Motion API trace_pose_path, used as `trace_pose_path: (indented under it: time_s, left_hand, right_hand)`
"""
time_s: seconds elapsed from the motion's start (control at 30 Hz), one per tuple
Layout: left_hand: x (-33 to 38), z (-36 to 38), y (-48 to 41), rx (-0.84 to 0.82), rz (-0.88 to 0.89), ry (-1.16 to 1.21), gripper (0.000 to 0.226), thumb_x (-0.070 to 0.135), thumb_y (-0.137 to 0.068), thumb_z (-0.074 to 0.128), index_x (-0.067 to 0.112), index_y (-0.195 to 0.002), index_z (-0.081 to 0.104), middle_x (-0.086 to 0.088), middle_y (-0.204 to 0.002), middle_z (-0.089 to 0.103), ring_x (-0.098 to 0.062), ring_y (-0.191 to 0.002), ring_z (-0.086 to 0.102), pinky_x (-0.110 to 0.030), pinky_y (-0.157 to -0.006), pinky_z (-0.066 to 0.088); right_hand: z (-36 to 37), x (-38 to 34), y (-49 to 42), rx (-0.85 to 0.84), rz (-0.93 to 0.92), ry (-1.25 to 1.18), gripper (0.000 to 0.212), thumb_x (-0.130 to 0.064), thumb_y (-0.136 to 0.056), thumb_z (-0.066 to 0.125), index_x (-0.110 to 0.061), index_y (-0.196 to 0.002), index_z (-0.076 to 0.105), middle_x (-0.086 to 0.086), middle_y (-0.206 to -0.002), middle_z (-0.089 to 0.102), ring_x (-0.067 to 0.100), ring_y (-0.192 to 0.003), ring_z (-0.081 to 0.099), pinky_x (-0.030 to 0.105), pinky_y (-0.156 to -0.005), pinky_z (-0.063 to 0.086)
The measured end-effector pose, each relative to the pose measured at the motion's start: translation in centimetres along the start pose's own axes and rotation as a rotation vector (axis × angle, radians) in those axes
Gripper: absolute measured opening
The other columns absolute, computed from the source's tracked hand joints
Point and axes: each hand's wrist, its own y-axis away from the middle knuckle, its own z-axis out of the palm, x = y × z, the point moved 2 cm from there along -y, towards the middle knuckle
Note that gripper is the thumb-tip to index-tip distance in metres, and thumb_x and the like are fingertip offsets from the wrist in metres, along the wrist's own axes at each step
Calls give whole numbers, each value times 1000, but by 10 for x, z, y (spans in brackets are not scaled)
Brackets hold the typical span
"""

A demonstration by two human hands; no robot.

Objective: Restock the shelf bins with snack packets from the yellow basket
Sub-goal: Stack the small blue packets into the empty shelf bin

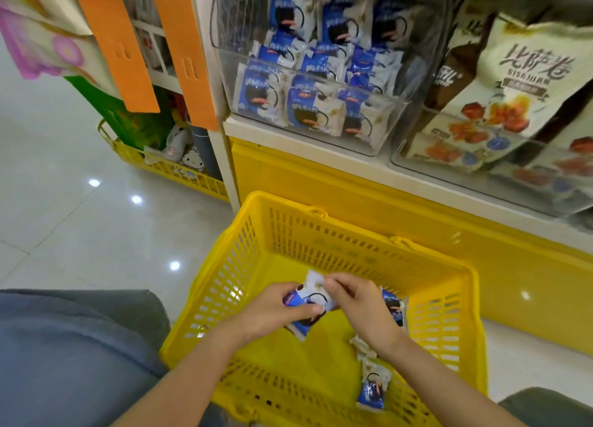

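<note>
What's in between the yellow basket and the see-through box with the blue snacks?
In the head view, the shelf's white ledge and yellow base panel lie between the yellow basket and the clear bin of blue packets. No packets lie there.

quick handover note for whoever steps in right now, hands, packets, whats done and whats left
Left hand: closed on a blue and white snack packet, held over the yellow basket.
Right hand: pinching the top edge of that same packet.
Basket: on the floor in front of the shelf, mostly bare. A few loose packets lie along its right side.
Clear bin above the basket: already holds many matching packets.
Neighbouring bin: holds different, larger bags.
Left to do: put the held packet into the clear bin, then the ones remaining in the basket.
</note>
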Motion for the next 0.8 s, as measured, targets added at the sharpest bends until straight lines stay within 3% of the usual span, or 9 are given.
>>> trace_pose_path:
  time_s: [0.1, 0.13, 0.23, 0.33, 0.47, 0.6, 0.7, 0.8]
  left_hand:
    - [-1, -5, -5, 102, 22, -12, 11, 20, -82, 69, 12, -88, 63, -2, -82, 68, -6, -72, 62, -21, -66, 50]
    - [-2, -5, -7, 122, 24, -6, 15, 21, -82, 68, 10, -91, 63, -6, -87, 68, -9, -76, 63, -24, -69, 51]
    - [-6, -4, -14, 145, 1, -3, 28, 23, -82, 68, 4, -101, 62, -14, -99, 68, -17, -87, 65, -34, -78, 53]
    - [-11, -1, -23, 155, -28, -1, 28, 22, -83, 68, 2, -102, 61, -16, -99, 67, -16, -85, 64, -30, -75, 53]
    - [-19, 1, -34, 158, -70, 77, 18, 14, -84, 66, 3, -98, 60, -11, -89, 64, -9, -73, 64, -23, -59, 55]
    - [-23, 0, -44, 160, -137, 116, 16, 11, -87, 62, 3, -100, 59, -14, -96, 64, -18, -79, 66, -24, -58, 56]
    - [-24, 0, -50, 174, -163, 100, 13, 11, -87, 61, 5, -98, 58, -12, -93, 63, -12, -74, 65, -16, -55, 52]
    - [-27, 1, -55, 206, -195, 89, 14, 11, -87, 61, 5, -100, 58, -17, -99, 64, -15, -80, 66, -23, -60, 56]
  right_hand:
    - [-19, 25, -7, 203, 29, 96, 15, -15, -94, 53, -16, -102, 66, -4, -95, 67, -2, -79, 57, 6, -68, 42]
    - [-29, 39, -10, 248, 67, 184, 18, -16, -94, 53, -13, -107, 65, 1, -100, 67, 1, -80, 58, 7, -70, 41]
    - [-56, 93, -18, 243, 291, 408, 27, -18, -97, 49, -7, -119, 60, 13, -115, 65, 26, -98, 62, 30, -79, 47]
    - [-68, 138, -22, 149, 454, 477, 32, -16, -97, 49, -7, -127, 54, 19, -123, 60, 35, -106, 58, 37, -83, 46]
    - [-66, 174, -28, 26, 550, 524, 41, -10, -95, 50, -9, -136, 42, 17, -138, 47, 36, -116, 52, 38, -86, 45]
    - [-57, 192, -35, -31, 529, 639, 48, -10, -95, 50, -5, -140, 35, 15, -145, 37, 33, -131, 37, 37, -106, 31]
    - [-55, 196, -41, -82, 508, 889, 51, -19, -94, 53, -9, -139, 34, 10, -144, 38, 29, -131, 31, 34, -108, 27]
    - [-54, 193, -47, -136, 478, 1064, 48, -36, -92, 54, -15, -134, 42, 5, -138, 47, 25, -127, 37, 32, -103, 31]
